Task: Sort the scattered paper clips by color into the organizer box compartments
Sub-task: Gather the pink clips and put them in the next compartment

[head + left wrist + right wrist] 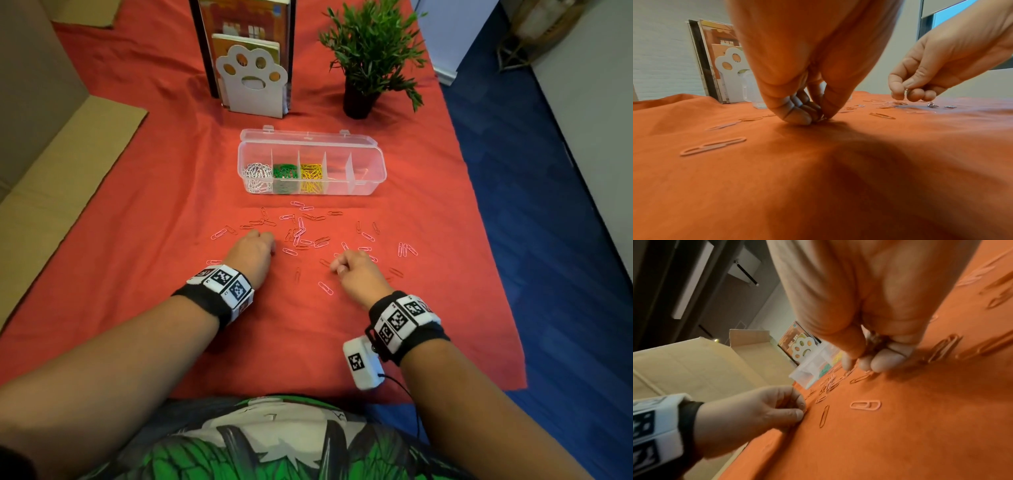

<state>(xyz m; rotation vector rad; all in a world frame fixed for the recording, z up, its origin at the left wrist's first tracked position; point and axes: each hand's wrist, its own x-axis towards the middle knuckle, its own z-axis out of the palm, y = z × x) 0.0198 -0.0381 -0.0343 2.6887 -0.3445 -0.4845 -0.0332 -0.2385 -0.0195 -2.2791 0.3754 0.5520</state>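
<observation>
Three compartments of the organizer box are filled; pink and red paper clips are scattered on the desk. Clips are pinched by the left hand and right hand. Gathering one colour, then carrying to an empty compartment, is judged next.

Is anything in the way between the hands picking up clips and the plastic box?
Nothing visible blocks the way. Between the left hand, the right hand and the organizer box lies only red cloth with loose pink clips. The box's lid is open, and its two right compartments look empty.
</observation>
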